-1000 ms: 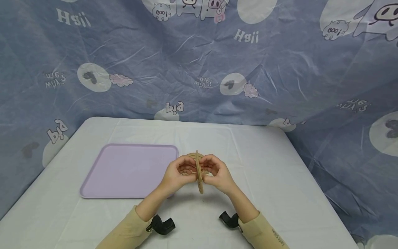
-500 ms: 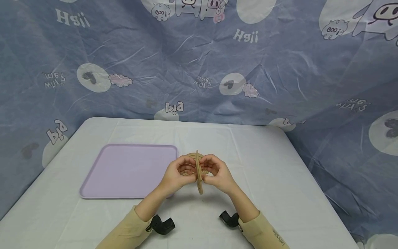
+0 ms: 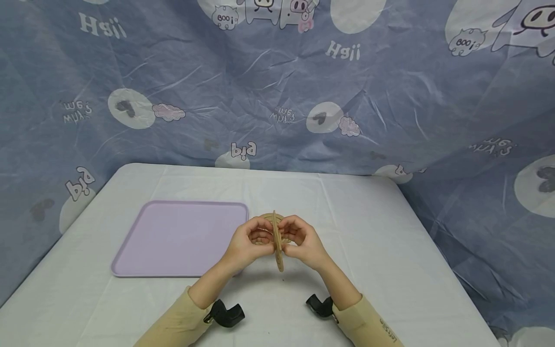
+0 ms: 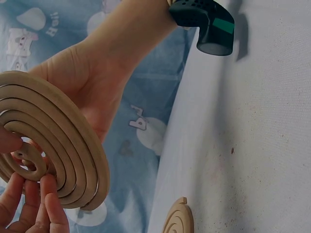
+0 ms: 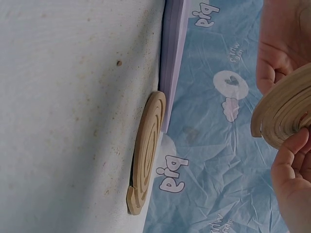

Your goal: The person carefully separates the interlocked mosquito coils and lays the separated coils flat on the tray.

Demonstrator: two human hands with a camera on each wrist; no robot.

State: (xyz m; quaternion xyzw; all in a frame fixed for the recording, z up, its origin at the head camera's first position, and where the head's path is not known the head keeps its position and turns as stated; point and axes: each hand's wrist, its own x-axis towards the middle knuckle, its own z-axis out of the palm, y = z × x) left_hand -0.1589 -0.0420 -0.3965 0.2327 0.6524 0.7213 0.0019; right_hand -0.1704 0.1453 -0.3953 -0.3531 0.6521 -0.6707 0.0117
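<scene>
A tan mosquito coil [image 3: 278, 253] stands nearly edge-on between the two hands, above the white table. My left hand [image 3: 250, 241] pinches it from the left side, and my right hand [image 3: 305, 241] pinches it from the right. Fingertips are close to the coil's centre in the left wrist view, where the spiral turns of the held coil [image 4: 80, 141] show slim gaps. A second mosquito coil [image 5: 148, 150] lies flat on the table behind the hands; in the head view they partly hide it.
A lilac tray [image 3: 182, 239] lies left of the hands, its right edge close to the coil on the table. Small brown crumbs [image 5: 119, 63] dot the white tablecloth [image 3: 373, 250]. A blue patterned curtain [image 3: 260, 86] hangs behind the table.
Almost nothing differs. Both hands keep their places and their grip, and the held coil shifts only very slightly.
</scene>
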